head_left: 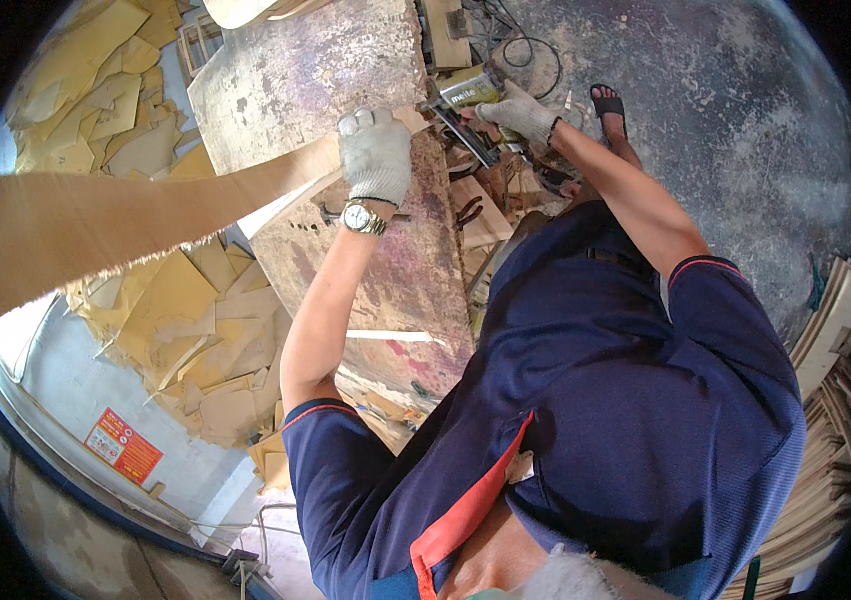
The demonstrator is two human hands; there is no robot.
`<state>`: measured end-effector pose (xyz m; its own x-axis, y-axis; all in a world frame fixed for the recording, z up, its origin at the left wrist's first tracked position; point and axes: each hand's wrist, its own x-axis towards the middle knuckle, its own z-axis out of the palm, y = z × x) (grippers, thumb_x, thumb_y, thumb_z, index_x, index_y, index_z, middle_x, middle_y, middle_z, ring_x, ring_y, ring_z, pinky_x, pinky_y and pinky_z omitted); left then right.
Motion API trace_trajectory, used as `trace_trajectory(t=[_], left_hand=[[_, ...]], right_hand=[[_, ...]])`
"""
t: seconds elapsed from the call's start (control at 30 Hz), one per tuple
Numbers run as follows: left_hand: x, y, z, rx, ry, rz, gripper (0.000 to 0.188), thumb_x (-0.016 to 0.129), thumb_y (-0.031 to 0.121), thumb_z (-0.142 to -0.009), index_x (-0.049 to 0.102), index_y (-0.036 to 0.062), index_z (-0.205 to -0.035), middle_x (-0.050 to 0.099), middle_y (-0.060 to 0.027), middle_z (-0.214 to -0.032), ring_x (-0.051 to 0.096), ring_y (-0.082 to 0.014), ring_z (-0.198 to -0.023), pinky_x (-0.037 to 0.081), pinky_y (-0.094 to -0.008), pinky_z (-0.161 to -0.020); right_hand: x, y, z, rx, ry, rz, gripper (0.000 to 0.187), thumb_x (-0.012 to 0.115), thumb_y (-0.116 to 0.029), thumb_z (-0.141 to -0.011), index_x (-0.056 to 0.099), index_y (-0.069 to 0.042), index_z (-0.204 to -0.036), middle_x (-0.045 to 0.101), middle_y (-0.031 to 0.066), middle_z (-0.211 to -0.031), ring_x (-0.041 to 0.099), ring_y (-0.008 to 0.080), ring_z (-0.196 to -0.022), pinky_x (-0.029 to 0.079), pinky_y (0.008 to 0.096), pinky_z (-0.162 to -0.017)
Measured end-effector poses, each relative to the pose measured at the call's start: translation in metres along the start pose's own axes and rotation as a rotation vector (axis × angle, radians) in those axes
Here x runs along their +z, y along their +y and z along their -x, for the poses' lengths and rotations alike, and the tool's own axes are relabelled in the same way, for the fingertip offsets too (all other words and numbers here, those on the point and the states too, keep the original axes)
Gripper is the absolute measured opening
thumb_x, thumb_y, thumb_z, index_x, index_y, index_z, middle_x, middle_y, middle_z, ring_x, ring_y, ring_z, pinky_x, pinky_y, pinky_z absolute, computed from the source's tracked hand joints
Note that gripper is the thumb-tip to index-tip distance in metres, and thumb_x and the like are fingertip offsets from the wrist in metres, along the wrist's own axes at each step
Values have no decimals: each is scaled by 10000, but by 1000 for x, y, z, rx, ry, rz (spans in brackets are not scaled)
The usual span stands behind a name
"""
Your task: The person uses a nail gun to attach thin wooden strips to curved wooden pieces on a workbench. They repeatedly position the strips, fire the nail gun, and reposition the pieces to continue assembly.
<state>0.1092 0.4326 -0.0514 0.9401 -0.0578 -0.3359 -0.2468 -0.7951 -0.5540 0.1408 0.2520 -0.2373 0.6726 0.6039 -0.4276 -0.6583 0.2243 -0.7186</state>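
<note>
I see a long, bendy, light-brown wood sheet [145, 215] partly over the worn, stained wooden surface [315, 60]. The left hand [375, 155], in a white knit glove [377, 172], curls on it; I can't tell if it grips or presses. The right hand [520, 112], gloved too, grasps a yellow-green and black nail gun [470, 88] near the surface's right edge.

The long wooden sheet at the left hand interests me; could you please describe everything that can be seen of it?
The long wooden sheet looks thin and flexible, like veneer, and is pale brown with fine streaks. It curves and twists slightly, appearing broad at the picture's left and narrower toward the worn workbench. Its lower edge is ragged and splintery; the upper looks cleaner. It stretches above yellowish scraps and over part of the workbench, where the gloved left hand grips it.
</note>
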Motion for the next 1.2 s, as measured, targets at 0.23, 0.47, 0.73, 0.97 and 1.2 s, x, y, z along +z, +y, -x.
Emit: trace_trajectory(t=[0.23, 0.47, 0.73, 0.97, 1.2], left_hand=[[-20, 2, 0, 48, -66, -33, 138, 660, 155, -865, 775, 103, -920, 689, -56, -1036, 634, -251, -1065, 481, -406, -890], [-23, 1, 1, 86, -75, -49, 143, 651, 169, -894, 774, 112, -940, 688, -55, -1043, 637, -237, -1062, 469, -403, -913], [-48, -17, 34, -58, 125, 45, 475, 777, 191, -760, 703, 158, -1228, 662, -83, -1291, 582, -264, -1223, 425, -490, -1033], [-30, -56, 85, -356, 1014, -154, 1245, 909, 447, -760, 107, 159, -1668, 75, -320, -1672, 163, -472, -1539, 124, -613, -1228], [-12, -42, 71, -947, 642, 546, 923, 883, 402, -796, 398, -61, -1430, 499, -285, -1430, 434, -416, -1384, 88, -494, -1269]], right_hand=[[-5, 66, -14, -45, -37, 114, 630, 807, -303, -898, 444, 9, -1307, 665, 36, -867, 612, 107, -707, 543, 290, -662], [-3, 45, -2, -85, -239, -64, 360, 773, -257, -924, 655, -12, -1160, 714, 34, -929, 601, 86, -713, 514, 269, -641], [4, 10, 6, 42, -58, 131, 335, 744, -278, -959, 704, -23, -1173, 757, 44, -925, 577, 81, -631, 495, 275, -585], [8, -16, 18, -105, -163, -35, 390, 768, -329, -947, 701, 1, -1142, 755, 65, -946, 565, 71, -572, 458, 262, -522], [27, -23, 21, -51, -189, -63, 346, 767, -290, -949, 698, 0, -1126, 748, 65, -903, 538, 65, -564, 465, 262, -528]])
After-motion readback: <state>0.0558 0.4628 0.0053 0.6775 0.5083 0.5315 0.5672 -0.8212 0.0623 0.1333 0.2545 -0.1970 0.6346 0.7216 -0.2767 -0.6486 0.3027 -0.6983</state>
